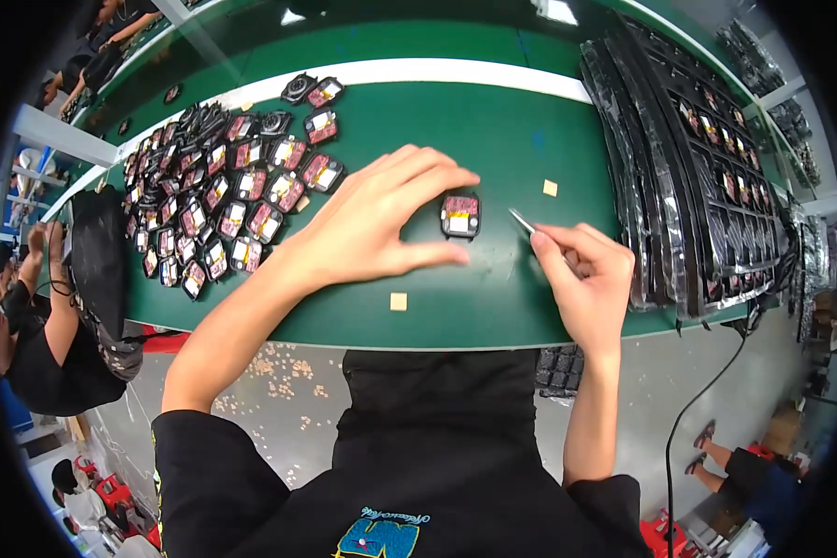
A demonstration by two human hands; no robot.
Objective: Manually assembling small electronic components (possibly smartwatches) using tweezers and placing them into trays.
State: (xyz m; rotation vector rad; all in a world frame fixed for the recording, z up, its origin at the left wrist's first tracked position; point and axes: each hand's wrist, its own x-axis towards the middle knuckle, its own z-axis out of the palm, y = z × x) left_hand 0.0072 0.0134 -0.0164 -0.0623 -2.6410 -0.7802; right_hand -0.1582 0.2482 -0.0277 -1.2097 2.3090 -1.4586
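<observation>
Square module (460, 215) sits on the counter (493, 302); left hand (381, 212) spread wide, left of it; right hand (588, 270) pinches tweezers (522, 220), right of it; looks like lining-up; next move wants a steady tip.

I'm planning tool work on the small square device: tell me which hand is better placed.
Right, I'd judge: the right hand grips the slim metal tool, its tip near the device. The left hand, open and without a tool, brackets the device, so seems better suited to steadying it.
</observation>
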